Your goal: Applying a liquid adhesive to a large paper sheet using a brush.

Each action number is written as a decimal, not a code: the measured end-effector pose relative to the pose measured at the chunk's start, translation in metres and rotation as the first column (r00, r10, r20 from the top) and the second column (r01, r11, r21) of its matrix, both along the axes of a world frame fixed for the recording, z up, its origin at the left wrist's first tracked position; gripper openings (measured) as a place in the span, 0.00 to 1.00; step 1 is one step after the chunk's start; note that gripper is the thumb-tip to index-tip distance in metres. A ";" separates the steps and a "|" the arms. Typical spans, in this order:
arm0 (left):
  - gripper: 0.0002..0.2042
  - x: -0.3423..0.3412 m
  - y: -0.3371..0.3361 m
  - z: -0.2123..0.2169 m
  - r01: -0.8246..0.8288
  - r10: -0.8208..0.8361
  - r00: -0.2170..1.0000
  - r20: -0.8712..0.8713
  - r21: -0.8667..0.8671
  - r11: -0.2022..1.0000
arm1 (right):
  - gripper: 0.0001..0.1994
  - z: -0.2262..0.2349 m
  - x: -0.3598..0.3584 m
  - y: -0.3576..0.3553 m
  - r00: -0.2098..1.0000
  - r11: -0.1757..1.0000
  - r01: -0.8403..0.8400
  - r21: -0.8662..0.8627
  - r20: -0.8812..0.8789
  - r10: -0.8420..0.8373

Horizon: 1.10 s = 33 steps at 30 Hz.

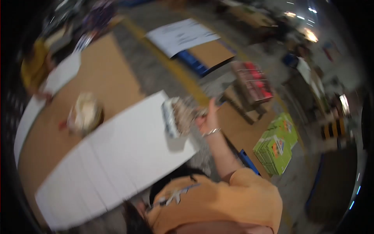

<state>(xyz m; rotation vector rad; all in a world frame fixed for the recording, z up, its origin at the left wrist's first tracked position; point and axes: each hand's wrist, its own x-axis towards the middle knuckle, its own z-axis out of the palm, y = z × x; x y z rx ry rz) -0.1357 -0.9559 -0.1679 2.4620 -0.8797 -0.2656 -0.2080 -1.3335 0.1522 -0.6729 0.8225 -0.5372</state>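
Observation:
My right hand (210, 119), with a bracelet at the wrist, is closed round the handle of a wide flat brush (181, 117). The brush has a brown body and a pale, bluish-white outer edge, blurred by motion. It is over the right end of a fanned stack of white sheets (113, 163) on a brown-topped table. Beyond the sheets stands a round tub (83, 113) with cream-coloured contents and what looks like a plastic lining. My left hand is not in view; a small skin-toned patch beside my orange shirt is too unclear to name.
At the far left, a person in yellow (35, 66) has a hand at more white sheets (64, 74). To my right are lime-green boxes (274, 150) and a red-and-pink stack of packages (253, 82). Ahead, a large white sheet (181, 35) lies on brown board over a blue pallet.

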 end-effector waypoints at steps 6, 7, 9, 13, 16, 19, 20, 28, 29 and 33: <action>0.16 0.134 -0.172 0.080 0.326 -0.306 0.940 0.152 -0.126 0.937 | 0.33 0.000 -0.032 0.017 0.990 0.990 0.136 -0.025 -0.020 -0.136; 0.16 0.141 -0.183 0.087 0.363 -0.342 0.925 0.166 -0.120 0.924 | 0.33 0.002 -0.033 0.019 0.985 0.984 0.173 -0.035 0.004 -0.173; 0.16 0.159 -0.202 0.105 0.454 -0.433 0.882 0.186 -0.089 0.886 | 0.33 0.006 -0.026 0.030 0.973 0.972 0.231 -0.030 -0.006 -0.232; 0.17 0.156 -0.225 0.111 0.598 -0.588 0.792 0.165 -0.020 0.801 | 0.33 0.014 -0.021 0.054 0.973 0.973 0.229 -0.028 0.021 -0.229; 0.17 0.142 -0.248 0.117 0.674 -0.668 0.730 0.143 0.012 0.739 | 0.33 0.020 -0.032 0.058 0.964 0.963 0.265 -0.057 0.039 -0.263; 0.17 0.135 -0.255 0.113 0.721 -0.721 0.683 0.114 0.054 0.691 | 0.34 0.014 -0.045 0.061 0.948 0.947 0.318 -0.049 0.039 -0.316; 0.18 0.130 -0.256 0.111 0.731 -0.734 0.672 0.100 0.067 0.679 | 0.34 0.012 -0.050 0.062 0.943 0.941 0.333 -0.058 0.016 -0.333; 0.19 0.096 -0.286 0.115 0.769 -0.781 0.624 0.004 0.169 0.616 | 0.34 0.020 -0.095 0.058 0.899 0.896 0.438 -0.072 0.027 -0.437; 0.19 0.091 -0.291 0.115 0.770 -0.783 0.623 -0.009 0.184 0.611 | 0.34 0.019 -0.101 0.055 0.891 0.889 0.454 -0.056 0.020 -0.454; 0.20 0.061 -0.317 0.110 0.772 -0.783 0.617 -0.076 0.251 0.584 | 0.34 0.012 -0.126 0.032 0.884 0.883 0.467 -0.044 0.012 -0.467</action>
